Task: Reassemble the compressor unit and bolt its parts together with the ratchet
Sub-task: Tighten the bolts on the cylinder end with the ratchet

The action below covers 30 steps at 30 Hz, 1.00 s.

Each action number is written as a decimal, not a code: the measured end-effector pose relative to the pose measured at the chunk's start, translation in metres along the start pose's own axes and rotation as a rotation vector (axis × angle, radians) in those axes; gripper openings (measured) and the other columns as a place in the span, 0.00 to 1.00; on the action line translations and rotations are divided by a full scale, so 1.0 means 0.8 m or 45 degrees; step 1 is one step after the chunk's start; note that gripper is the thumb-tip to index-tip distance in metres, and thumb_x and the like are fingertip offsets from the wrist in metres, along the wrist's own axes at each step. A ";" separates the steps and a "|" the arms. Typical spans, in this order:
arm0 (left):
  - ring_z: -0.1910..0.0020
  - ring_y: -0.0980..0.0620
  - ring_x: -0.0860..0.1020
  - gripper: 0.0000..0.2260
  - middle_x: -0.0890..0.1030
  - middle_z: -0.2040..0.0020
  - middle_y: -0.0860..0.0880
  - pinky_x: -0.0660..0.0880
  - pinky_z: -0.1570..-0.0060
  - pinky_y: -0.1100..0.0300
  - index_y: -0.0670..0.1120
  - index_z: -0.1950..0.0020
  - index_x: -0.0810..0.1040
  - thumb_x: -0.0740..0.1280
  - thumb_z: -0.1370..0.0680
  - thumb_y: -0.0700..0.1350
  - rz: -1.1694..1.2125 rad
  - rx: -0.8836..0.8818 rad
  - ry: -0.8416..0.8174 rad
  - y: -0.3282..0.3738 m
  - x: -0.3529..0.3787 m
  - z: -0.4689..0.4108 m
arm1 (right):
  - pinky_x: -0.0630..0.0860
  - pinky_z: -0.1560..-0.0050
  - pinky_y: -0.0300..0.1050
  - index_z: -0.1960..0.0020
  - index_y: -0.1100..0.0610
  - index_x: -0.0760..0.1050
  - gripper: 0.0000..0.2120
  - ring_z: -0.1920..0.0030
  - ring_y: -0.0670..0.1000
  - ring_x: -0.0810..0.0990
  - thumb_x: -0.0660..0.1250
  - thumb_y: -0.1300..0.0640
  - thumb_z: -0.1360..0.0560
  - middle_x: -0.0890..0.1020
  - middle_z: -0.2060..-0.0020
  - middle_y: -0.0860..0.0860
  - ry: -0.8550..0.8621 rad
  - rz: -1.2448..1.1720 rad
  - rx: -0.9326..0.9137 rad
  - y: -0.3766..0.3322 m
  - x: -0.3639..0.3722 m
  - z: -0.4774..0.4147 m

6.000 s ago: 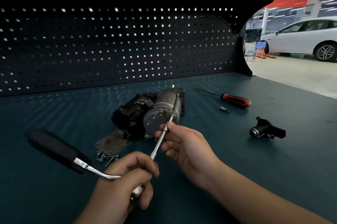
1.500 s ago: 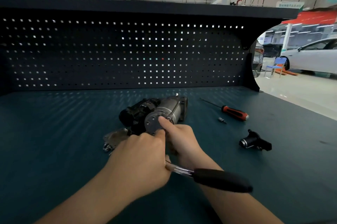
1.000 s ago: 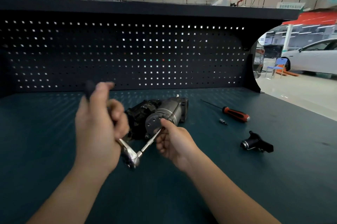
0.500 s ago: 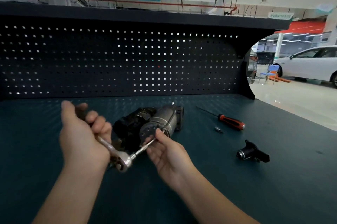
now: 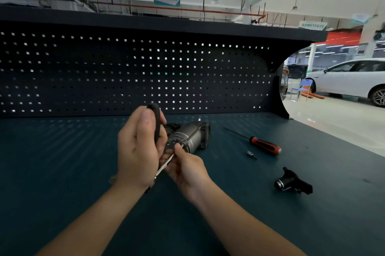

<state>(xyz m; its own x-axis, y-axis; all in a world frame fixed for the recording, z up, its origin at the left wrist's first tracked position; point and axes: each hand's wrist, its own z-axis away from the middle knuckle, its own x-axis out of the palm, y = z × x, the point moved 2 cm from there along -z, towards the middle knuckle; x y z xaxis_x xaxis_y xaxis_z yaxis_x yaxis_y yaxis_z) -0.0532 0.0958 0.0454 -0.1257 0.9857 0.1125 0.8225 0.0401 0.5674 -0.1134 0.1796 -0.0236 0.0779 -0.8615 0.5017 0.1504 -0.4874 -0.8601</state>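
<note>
Forearms, both bare, come in from the lower edge over the dark teal workbench top (image 5: 62,183). The left hand (image 5: 136,151) has its fingers curled tight round the black-handled steel ratchet (image 5: 156,122). The grip stands nearly upright, its rounded end poking out above the thumb, and the ratchet's head is hidden behind the palm. The right hand (image 5: 188,169), close beside the left, pinches the slim silver extension bar (image 5: 164,167) between thumb and fingertips. That bar slants up and right to the round end face of the grey metal cylindrical compressor unit (image 5: 192,137). The unit lies on its side near the middle of the bench, just beyond the hands, with black parts at its far end. Off to the right, well apart from the hands, lies a small black fitting with a shiny round end (image 5: 293,183). Farther back sit a short silver bit (image 5: 251,154) and, just beside it, a red-and-black-handled screwdriver with a thin dark shaft (image 5: 265,147). Behind everything rises a dark perforated back panel (image 5: 104,72). Past its right end, a white car (image 5: 354,78) stands on a pale floor near a blue chair (image 5: 302,89).
</note>
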 end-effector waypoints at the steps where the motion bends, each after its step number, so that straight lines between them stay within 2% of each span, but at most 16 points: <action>1: 0.79 0.60 0.63 0.15 0.67 0.78 0.52 0.61 0.79 0.69 0.45 0.63 0.68 0.53 0.27 0.56 0.006 -0.005 -0.008 -0.009 0.001 0.000 | 0.72 0.75 0.34 0.58 0.63 0.75 0.15 0.78 0.44 0.75 0.59 0.55 0.20 0.79 0.74 0.52 0.074 0.152 -0.031 -0.003 0.001 -0.006; 3: 0.78 0.60 0.63 0.14 0.67 0.77 0.50 0.62 0.77 0.68 0.45 0.65 0.67 0.54 0.28 0.54 -0.012 0.022 -0.084 -0.026 0.006 0.002 | 0.68 0.78 0.34 0.67 0.60 0.73 0.18 0.82 0.43 0.71 0.62 0.53 0.21 0.76 0.77 0.51 0.215 0.457 -0.099 -0.011 0.003 -0.018; 5: 0.78 0.61 0.64 0.11 0.69 0.76 0.52 0.62 0.75 0.69 0.47 0.66 0.66 0.55 0.29 0.52 -0.097 0.069 -0.226 -0.038 0.013 -0.001 | 0.69 0.73 0.38 0.70 0.59 0.70 0.17 0.78 0.46 0.72 0.65 0.54 0.25 0.74 0.76 0.51 0.282 0.573 -0.136 -0.017 0.005 -0.028; 7: 0.78 0.62 0.65 0.07 0.70 0.76 0.54 0.62 0.75 0.71 0.49 0.65 0.66 0.57 0.31 0.51 -0.102 0.061 -0.340 -0.047 0.018 -0.009 | 0.72 0.67 0.44 0.69 0.59 0.71 0.13 0.71 0.50 0.74 0.67 0.58 0.27 0.74 0.76 0.50 0.270 0.470 -0.133 -0.021 0.008 -0.036; 9: 0.78 0.62 0.65 0.06 0.69 0.76 0.55 0.62 0.76 0.72 0.50 0.65 0.67 0.58 0.31 0.51 -0.014 0.006 -0.304 -0.051 0.017 -0.023 | 0.71 0.69 0.41 0.67 0.59 0.72 0.10 0.71 0.49 0.74 0.67 0.60 0.27 0.76 0.77 0.50 0.232 0.350 -0.088 -0.021 0.009 -0.044; 12: 0.79 0.60 0.62 0.06 0.67 0.77 0.55 0.60 0.80 0.69 0.49 0.65 0.67 0.57 0.28 0.47 0.166 -0.160 0.062 -0.060 -0.004 -0.046 | 0.62 0.81 0.33 0.65 0.60 0.72 0.11 0.83 0.43 0.67 0.64 0.60 0.24 0.76 0.80 0.49 0.233 0.250 -0.059 -0.016 0.008 -0.055; 14: 0.80 0.58 0.62 0.08 0.67 0.77 0.55 0.59 0.81 0.67 0.48 0.64 0.67 0.54 0.27 0.48 0.198 -0.268 0.347 -0.072 -0.024 -0.054 | 0.61 0.82 0.32 0.64 0.61 0.72 0.12 0.84 0.43 0.66 0.63 0.60 0.23 0.76 0.81 0.49 0.238 0.190 -0.071 -0.012 0.008 -0.062; 17: 0.81 0.57 0.61 0.11 0.66 0.78 0.55 0.58 0.81 0.66 0.48 0.64 0.65 0.54 0.23 0.48 0.413 -0.611 0.735 -0.101 -0.051 -0.055 | 0.63 0.81 0.33 0.62 0.61 0.72 0.11 0.83 0.43 0.67 0.62 0.59 0.22 0.77 0.80 0.49 0.228 0.078 -0.071 -0.004 0.010 -0.064; 19: 0.81 0.57 0.60 0.12 0.65 0.78 0.54 0.57 0.81 0.67 0.48 0.64 0.64 0.55 0.22 0.49 0.593 -0.771 0.878 -0.112 -0.057 -0.056 | 0.64 0.81 0.32 0.62 0.61 0.73 0.11 0.83 0.43 0.68 0.62 0.59 0.22 0.78 0.79 0.49 0.223 0.003 -0.058 -0.001 0.011 -0.064; 21: 0.81 0.57 0.59 0.12 0.64 0.78 0.54 0.57 0.81 0.66 0.48 0.65 0.64 0.55 0.22 0.49 0.514 -0.682 0.769 -0.105 -0.052 -0.058 | 0.62 0.82 0.32 0.64 0.60 0.72 0.13 0.84 0.43 0.67 0.62 0.56 0.22 0.76 0.80 0.48 0.253 0.051 -0.055 0.003 0.009 -0.064; 25: 0.80 0.59 0.62 0.09 0.66 0.78 0.51 0.61 0.79 0.68 0.51 0.69 0.65 0.59 0.29 0.51 0.060 -0.126 0.138 -0.061 -0.014 -0.042 | 0.60 0.80 0.32 0.72 0.57 0.67 0.21 0.83 0.44 0.64 0.67 0.50 0.25 0.70 0.80 0.48 0.342 0.232 -0.123 0.013 0.001 -0.060; 28: 0.74 0.62 0.67 0.05 0.71 0.67 0.49 0.63 0.73 0.77 0.50 0.64 0.65 0.61 0.31 0.48 -0.458 0.365 -0.318 -0.054 0.002 -0.021 | 0.71 0.69 0.42 0.68 0.59 0.71 0.15 0.73 0.48 0.73 0.70 0.52 0.29 0.75 0.72 0.53 0.255 0.191 -0.185 0.010 0.000 -0.061; 30: 0.71 0.65 0.68 0.05 0.70 0.67 0.50 0.63 0.71 0.79 0.50 0.60 0.66 0.62 0.30 0.48 -0.511 0.499 -0.450 -0.060 0.006 -0.009 | 0.75 0.61 0.48 0.65 0.60 0.72 0.11 0.68 0.52 0.76 0.67 0.57 0.26 0.77 0.70 0.54 0.223 0.250 -0.175 0.004 -0.001 -0.063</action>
<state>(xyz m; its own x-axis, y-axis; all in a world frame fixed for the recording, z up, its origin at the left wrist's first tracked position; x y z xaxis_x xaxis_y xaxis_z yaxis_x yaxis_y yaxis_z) -0.0968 0.0975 0.0246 -0.3298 0.8734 -0.3584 0.8990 0.4064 0.1630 -0.1624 0.1718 -0.0317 -0.0806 -0.9468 0.3116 0.0132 -0.3136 -0.9495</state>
